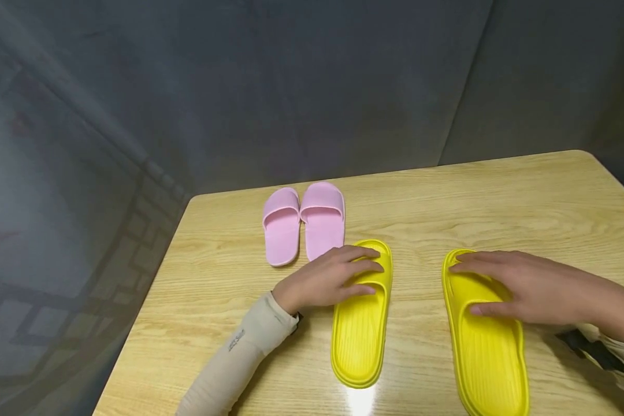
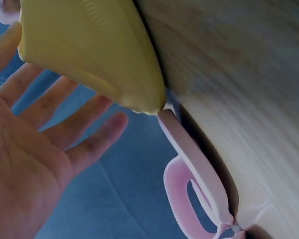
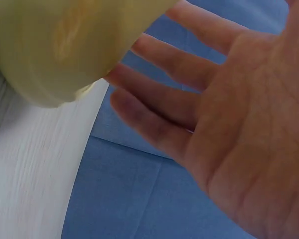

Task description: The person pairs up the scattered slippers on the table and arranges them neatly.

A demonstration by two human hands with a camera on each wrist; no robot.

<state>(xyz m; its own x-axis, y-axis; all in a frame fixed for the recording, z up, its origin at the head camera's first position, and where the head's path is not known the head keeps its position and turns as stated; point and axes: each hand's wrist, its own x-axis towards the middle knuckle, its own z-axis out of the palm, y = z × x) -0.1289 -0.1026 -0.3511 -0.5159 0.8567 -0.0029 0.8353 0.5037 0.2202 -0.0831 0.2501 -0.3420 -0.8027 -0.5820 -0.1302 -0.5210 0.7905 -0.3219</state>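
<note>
Altogether two yellow slippers [image 1: 361, 323], one per hand [image 1: 327, 280]; two pink slippers [image 1: 304, 225].

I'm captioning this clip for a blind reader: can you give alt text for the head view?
Two hands lie flat over the straps of two yellow slippers on a wooden table: the left hand on the left yellow slipper, the right hand on the right yellow slipper. A pair of pink slippers sits side by side behind the left hand.

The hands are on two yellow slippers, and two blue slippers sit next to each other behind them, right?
Not quite. The pair behind is pink slippers, not blue, as the head view shows. The left hand and right hand do rest on the yellow slippers.
</note>
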